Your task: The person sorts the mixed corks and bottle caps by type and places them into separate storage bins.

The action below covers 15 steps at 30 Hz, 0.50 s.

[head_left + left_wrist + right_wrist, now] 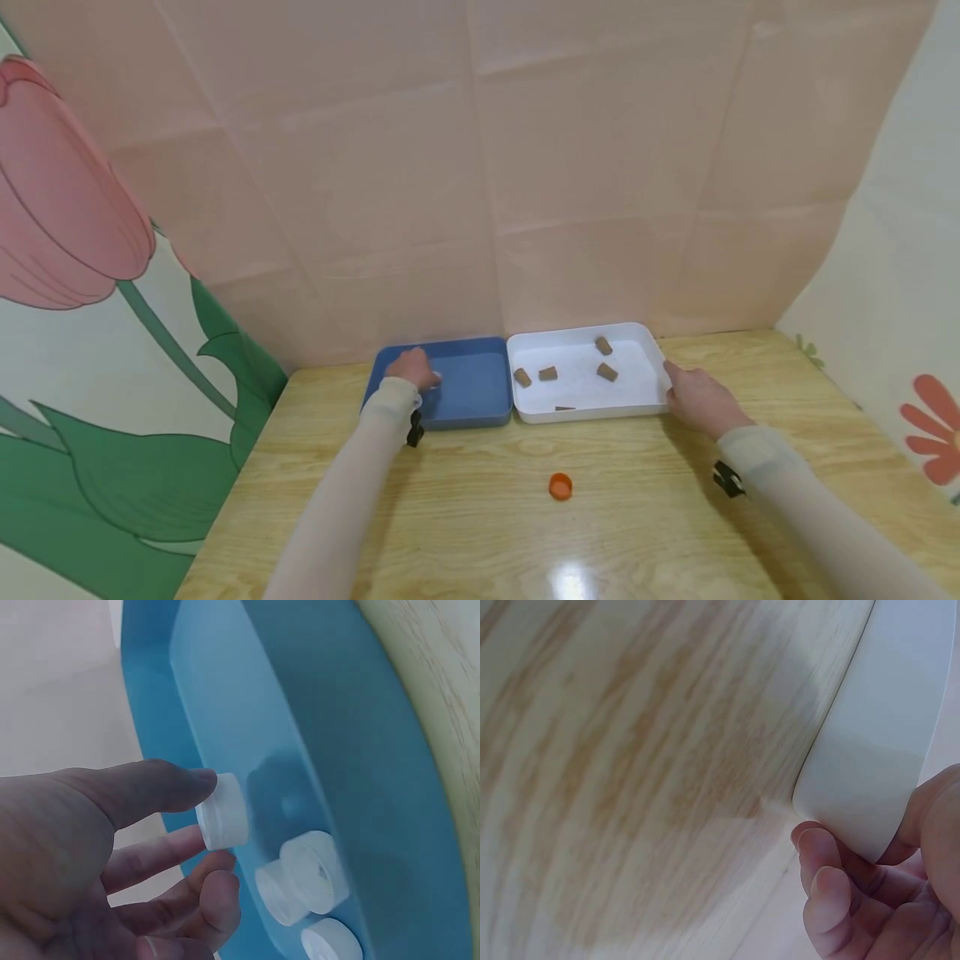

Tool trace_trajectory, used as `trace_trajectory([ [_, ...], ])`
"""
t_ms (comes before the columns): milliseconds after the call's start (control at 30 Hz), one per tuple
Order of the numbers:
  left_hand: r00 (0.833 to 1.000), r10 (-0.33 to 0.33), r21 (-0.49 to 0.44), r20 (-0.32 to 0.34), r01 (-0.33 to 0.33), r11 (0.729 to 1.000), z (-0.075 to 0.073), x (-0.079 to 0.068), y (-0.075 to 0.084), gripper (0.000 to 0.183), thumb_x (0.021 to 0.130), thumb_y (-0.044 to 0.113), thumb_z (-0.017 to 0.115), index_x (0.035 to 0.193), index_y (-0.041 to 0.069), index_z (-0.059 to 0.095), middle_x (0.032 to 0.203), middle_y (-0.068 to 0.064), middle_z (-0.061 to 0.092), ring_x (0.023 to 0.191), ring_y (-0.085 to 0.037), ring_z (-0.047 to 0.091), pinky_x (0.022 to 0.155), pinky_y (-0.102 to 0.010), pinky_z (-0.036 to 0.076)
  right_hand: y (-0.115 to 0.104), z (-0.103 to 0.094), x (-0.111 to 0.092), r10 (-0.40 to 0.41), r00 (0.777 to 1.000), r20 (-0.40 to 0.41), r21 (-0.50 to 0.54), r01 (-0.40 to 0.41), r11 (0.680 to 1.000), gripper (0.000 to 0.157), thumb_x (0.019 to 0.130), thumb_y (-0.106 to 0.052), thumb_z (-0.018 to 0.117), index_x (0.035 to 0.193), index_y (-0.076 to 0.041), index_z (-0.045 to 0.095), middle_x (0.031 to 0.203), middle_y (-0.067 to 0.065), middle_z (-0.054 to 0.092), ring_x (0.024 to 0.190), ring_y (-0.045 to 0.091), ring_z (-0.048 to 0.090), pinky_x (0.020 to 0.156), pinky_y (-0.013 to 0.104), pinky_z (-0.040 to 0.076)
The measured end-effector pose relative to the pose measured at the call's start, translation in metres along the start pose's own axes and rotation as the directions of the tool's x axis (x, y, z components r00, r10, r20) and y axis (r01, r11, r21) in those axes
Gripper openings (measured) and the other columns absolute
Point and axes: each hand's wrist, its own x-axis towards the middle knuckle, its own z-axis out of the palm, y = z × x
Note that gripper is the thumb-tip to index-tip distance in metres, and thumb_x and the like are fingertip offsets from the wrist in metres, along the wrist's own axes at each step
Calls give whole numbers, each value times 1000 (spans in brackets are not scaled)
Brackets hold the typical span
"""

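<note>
My left hand (412,367) is over the left part of the blue tray (476,383). In the left wrist view its thumb and fingers pinch a white bottle cap (226,814). Several more white caps (316,871) lie together in the tray beside that hand. At the right end of the white tray (581,393), my right hand (701,400) grips the edge, thumb on the inner side and fingers curled around the outside wall (866,757). Brown cork-like stoppers (607,372) lie scattered in the white tray.
The two trays stand side by side at the back of the wooden table (480,517), against a pinkish sheet (600,167). An orange ring-shaped cap (560,486) lies on the wood in front of them. Painted walls flank the table.
</note>
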Motion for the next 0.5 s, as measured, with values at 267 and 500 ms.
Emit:
trace_trajectory([
  [267, 1000, -8, 55, 3, 8, 998, 2, 1, -2, 44, 90, 14, 68, 55, 14, 41, 50, 1, 36, 47, -16, 37, 49, -34, 35, 0, 1, 0, -18, 1000, -17, 2, 18, 1000, 53, 91, -3, 53, 136, 22, 40, 100, 37, 63, 86, 42, 66, 77, 58, 52],
  [500, 999, -33, 64, 20, 31, 997, 2, 4, -4, 19, 90, 14, 67, 74, 8, 60, 58, -2, 48, 51, -17, 44, 49, -34, 39, 1, 2, 0, -24, 1000, -17, -2, 24, 1000, 53, 91, -3, 53, 135, 23, 40, 99, 37, 63, 84, 41, 66, 77, 58, 52],
])
